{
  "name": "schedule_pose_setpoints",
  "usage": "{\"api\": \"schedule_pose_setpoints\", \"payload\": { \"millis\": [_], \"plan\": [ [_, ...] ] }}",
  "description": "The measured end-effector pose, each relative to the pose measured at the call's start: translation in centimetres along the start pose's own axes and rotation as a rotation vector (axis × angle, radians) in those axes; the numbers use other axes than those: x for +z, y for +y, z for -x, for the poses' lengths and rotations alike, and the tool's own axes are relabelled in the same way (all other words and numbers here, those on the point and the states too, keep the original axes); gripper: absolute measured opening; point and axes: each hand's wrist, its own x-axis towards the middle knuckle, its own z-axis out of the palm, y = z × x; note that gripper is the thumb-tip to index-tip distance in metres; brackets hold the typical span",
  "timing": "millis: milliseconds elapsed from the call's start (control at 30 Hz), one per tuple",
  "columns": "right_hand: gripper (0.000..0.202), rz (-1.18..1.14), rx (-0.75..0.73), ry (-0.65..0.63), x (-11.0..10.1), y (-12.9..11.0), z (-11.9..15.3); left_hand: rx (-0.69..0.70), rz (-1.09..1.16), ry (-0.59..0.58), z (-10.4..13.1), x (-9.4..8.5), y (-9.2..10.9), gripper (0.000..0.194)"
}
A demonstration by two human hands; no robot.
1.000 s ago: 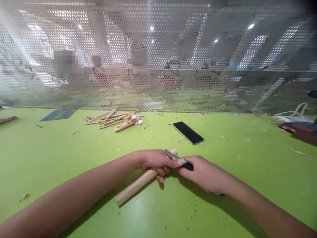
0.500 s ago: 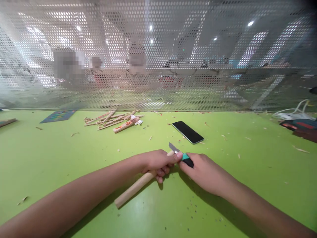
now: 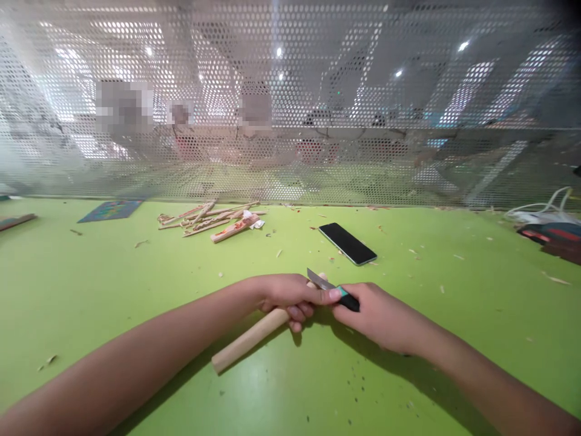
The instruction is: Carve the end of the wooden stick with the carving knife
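My left hand (image 3: 295, 297) is closed around a round wooden stick (image 3: 249, 341), which slants from lower left up to its tip beyond the fingers. The left thumb reaches across and presses on the knife's handle near the blade. My right hand (image 3: 376, 312) grips the black and green handle of a utility knife (image 3: 348, 298). Its bare blade points up and left, lying across the stick near the far end. Whether the edge bites into the wood cannot be made out.
A smartphone (image 3: 347, 243) lies beyond the hands on the green table (image 3: 136, 266). Several carved wooden sticks (image 3: 204, 219) are piled at back left, near a flat patterned sheet (image 3: 111, 211). A red and black object (image 3: 551, 233) with white cables sits far right. A perforated screen (image 3: 290, 163) stands behind.
The knife blade has tilted flatter and slid lower across the stick, and more of the stick's tip shows beyond it. The right hand has shifted slightly right and down.
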Motion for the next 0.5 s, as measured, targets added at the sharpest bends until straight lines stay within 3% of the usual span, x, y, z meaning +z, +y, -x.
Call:
{"api": "schedule_pose_setpoints", "payload": {
  "millis": [167, 500],
  "plan": [
    [0.022, 0.009, -0.018, 0.01, 0.15, -0.1, -0.02, -0.002, 0.033, -0.043, 0.44, 0.18, 0.53, 0.069],
    [0.027, 0.034, -0.016, 0.076, -0.01, -0.17, 0.11, -0.013, 0.048, 0.0, 0.31, 0.16, 0.4, 0.074]
  ]
}}
